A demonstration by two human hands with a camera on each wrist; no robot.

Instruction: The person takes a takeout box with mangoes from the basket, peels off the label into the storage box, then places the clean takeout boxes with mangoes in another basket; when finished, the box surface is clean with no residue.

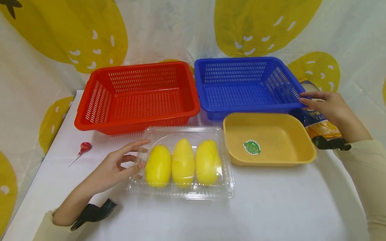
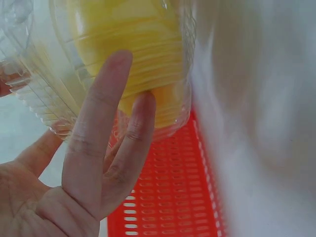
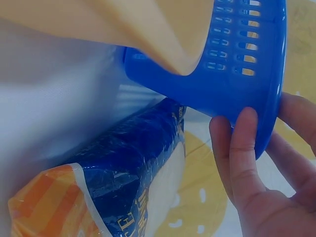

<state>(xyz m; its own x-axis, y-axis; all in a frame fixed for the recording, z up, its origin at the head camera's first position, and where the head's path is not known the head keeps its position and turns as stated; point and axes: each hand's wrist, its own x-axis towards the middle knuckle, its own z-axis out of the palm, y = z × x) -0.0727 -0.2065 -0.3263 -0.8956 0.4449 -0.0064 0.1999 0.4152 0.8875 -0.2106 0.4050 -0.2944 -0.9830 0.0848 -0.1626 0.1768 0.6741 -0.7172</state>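
A clear plastic clamshell box (image 1: 226,192) with three yellow mangoes (image 1: 183,162) in it is near the middle of the table. My left hand (image 1: 113,167) grips its left edge, some fingertips showing through the plastic. In the left wrist view, two fingers (image 2: 89,143) lie nearly straight against the box's ridged side. At the right, my right hand (image 1: 330,103) holds the right front corner of the blue basket (image 1: 235,95). The right wrist view shows fingers on both sides of its rim (image 3: 276,98).
The red basket (image 1: 147,103) stands behind the box, left of the blue one. A yellow tray (image 1: 277,140) with a green sticker sits before the blue basket. A blue-and-orange bag (image 1: 319,124) lies under my right hand. A red-wrapped lollipop (image 1: 85,147) lies at the left.
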